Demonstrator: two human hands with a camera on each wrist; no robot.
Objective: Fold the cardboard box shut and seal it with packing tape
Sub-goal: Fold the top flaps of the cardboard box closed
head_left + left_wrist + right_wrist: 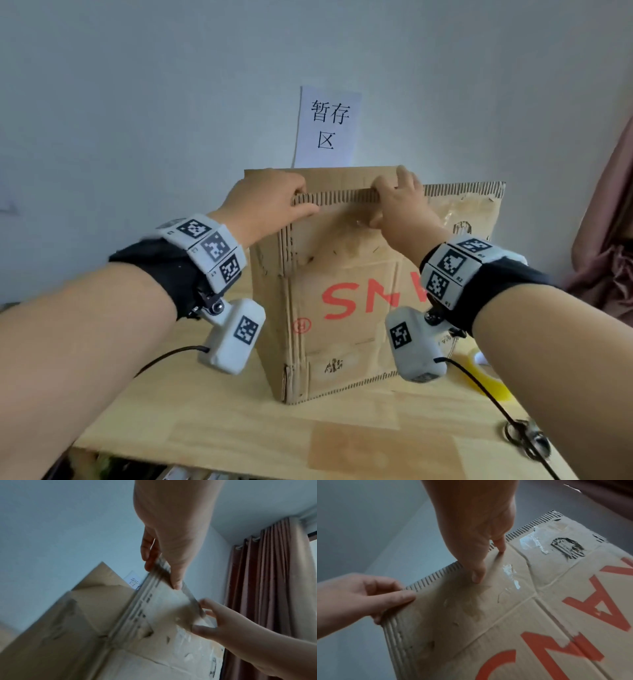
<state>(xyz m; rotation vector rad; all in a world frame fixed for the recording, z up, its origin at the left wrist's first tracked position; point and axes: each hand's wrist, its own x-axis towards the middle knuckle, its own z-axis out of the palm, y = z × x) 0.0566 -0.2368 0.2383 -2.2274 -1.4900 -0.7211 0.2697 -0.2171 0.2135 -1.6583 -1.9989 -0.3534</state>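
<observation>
- On the wooden table (342, 442) stands the cardboard box (342, 308), its near flap (342, 219) upright.
- Left hand (270, 202) pinches that flap's top edge.
- Right hand (400, 202) grips the same edge, thumb in front.
- Packing tape (486, 377) lies right of the box.

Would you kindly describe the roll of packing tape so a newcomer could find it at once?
Start at the tall brown cardboard box with red lettering on the light wooden table. Look right of its base, behind the right forearm. The yellowish clear roll of packing tape lies flat there, the only ring-shaped translucent item.
</observation>
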